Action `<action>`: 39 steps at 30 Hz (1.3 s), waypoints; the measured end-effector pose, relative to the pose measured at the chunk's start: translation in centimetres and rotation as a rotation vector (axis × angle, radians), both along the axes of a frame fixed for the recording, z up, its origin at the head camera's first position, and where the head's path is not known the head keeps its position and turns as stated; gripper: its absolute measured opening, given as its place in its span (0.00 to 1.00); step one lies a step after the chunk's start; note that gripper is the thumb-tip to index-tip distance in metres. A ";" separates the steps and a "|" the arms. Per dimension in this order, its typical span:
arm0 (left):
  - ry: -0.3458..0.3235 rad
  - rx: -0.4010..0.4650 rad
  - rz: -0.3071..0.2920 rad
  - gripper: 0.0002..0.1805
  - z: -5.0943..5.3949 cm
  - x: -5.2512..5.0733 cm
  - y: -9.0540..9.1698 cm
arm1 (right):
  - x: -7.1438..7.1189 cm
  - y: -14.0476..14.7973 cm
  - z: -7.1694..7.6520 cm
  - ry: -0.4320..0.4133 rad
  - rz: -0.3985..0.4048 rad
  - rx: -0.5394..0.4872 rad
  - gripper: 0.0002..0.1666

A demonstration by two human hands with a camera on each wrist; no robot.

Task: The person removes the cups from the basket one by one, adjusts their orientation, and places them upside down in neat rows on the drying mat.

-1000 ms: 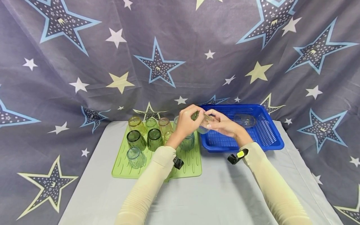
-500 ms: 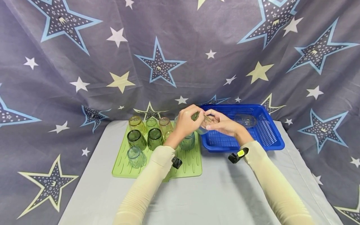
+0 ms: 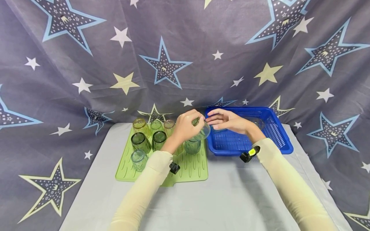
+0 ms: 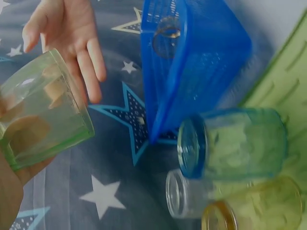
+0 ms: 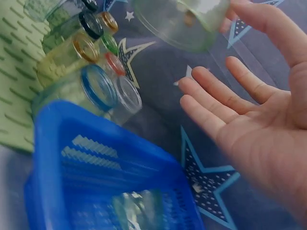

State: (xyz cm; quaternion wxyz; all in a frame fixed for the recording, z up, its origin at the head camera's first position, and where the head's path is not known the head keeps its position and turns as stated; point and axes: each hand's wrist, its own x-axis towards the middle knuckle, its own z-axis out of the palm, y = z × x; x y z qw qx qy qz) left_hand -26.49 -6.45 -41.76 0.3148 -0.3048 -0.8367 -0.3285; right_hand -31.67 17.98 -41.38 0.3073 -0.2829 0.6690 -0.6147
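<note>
My left hand grips a clear green-tinted drinking glass above the gap between the green mat and the blue basket. In the left wrist view the glass is tilted, its wide end facing my right hand. The right hand is over the basket's left part, fingers extended and holding nothing. The right wrist view shows its palm apart from the glass. Below the left hand, a blue-tinted glass stands on the ribbed mat.
Several upside-down-looking coloured glasses, among them a yellow one and a dark green one, stand on the mat. The blue perforated basket at right contains a clear glass. A starry curtain hangs behind the table.
Both hands were on the glass earlier. The right hand has let go and straightened its fingers; the left hand has moved slightly left and down with the glass.
</note>
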 end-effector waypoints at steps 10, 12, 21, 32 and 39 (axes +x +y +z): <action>0.040 -0.111 0.033 0.10 -1.9 0.7 -4.1 | -2.0 3.3 2.0 0.139 -0.139 0.274 0.34; 0.046 -0.131 0.036 0.09 -2.2 1.1 -5.0 | -2.3 4.1 2.2 0.176 -0.174 0.348 0.34; -0.034 -0.200 0.083 0.09 -4.1 2.7 -8.9 | -3.7 6.8 1.5 0.295 -0.273 0.576 0.33; -0.052 -0.304 0.128 0.09 -7.0 4.3 -11.5 | -5.3 6.0 -1.5 0.380 -0.286 0.763 0.34; -0.101 -0.368 0.146 0.08 -9.0 5.0 -12.0 | -6.1 4.4 -2.8 0.410 -0.259 0.801 0.36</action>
